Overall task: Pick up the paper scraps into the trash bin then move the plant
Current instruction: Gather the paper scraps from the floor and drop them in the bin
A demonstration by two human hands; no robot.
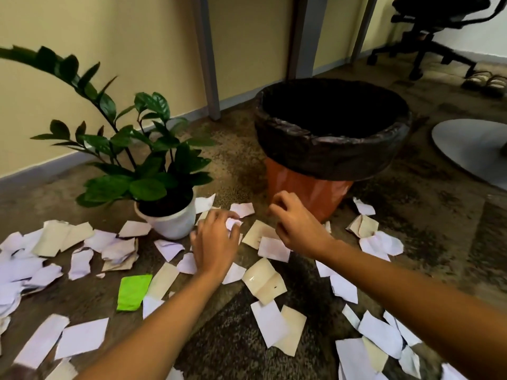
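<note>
Several white and cream paper scraps [264, 279] lie all over the carpet, with one green scrap [133, 292] among them. An orange trash bin [307, 187] lined with a black bag stands in the middle. A leafy plant in a white pot [171, 219] stands left of the bin. My left hand [215, 242] is low over the floor between pot and bin, fingers curled around a small white paper scrap [232, 223]. My right hand [295, 223] hovers in front of the bin's base with its fingers curled; I see nothing in it.
Grey table legs [208, 64] stand against the yellow wall behind. A black office chair [428, 31] and a pair of sandals [485, 82] are at the far right. A grey round base [472, 144] lies on the floor right of the bin.
</note>
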